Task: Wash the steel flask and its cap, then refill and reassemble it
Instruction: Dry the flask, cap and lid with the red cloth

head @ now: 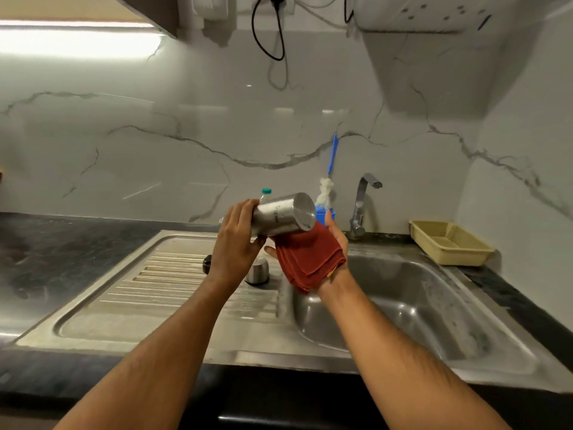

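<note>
While both forearms reach out over the sink's front rim, near ground taken up by steel drainboard (173, 293) on the left and sink basin (412, 308) on the right, both set into a dark tabletop (62, 249). Above the divide between them, held up in the air: left hand (237, 240), its grip curled around one end of the steel flask (283, 214), which lies tilted on its side with its flat base turned up and to the right. Under that base, right hand (333, 240), palm up and fingers spread flat, draped with a folded red cloth (310, 262) that touches the flask's lower edge; no curl or pinch seen there, so an open grip merely carrying the cloth. Mouth end of the flask hidden by the left hand.

Just beyond and below the hands, resting on the drainboard: a small steel cap (258, 271) standing upright, and beside it, partly hidden by the left wrist, a dark round piece (207, 263), too little shown to tell what.

Farther back: a plastic bottle (265, 195) with a teal lid behind the flask; a blue holder (325, 214) with a blue-handled bottle brush (328, 181); a steel tap (361, 206); a beige basket (449, 243) at the right corner. Behind all, a marble-patterned wall (155, 135) with a black cable (273, 35) hanging.
</note>
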